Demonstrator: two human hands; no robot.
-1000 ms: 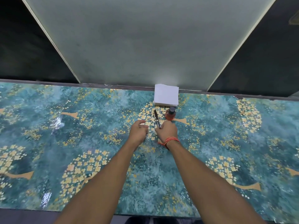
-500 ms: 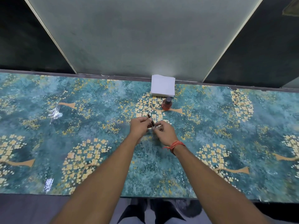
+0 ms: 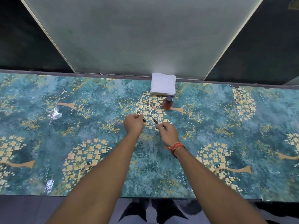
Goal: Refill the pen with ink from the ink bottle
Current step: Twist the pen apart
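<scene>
Both hands are hovering over the table right now, a bit apart from each other. The left hand is curling its fingers around a dark pen piece, with both ends poking out past the fist; looks like the cap or barrel, but it's too small to say which. The right hand is pinching the other pen part between thumb and fingertips, and that piece is sticking up and away from the hand, pointing roughly toward the far edge. The two pen pieces aren't touching, there's a clear gap between them.

The ink bottle is standing upright further back on the table, reddish body with a dark lid still on it, beyond the right hand and well clear of both. Just behind the bottle a stack of white tissues is sitting against the back edge. An orange thread band is wrapping the right wrist. Table cover is teal with yellow flower trees all over it
</scene>
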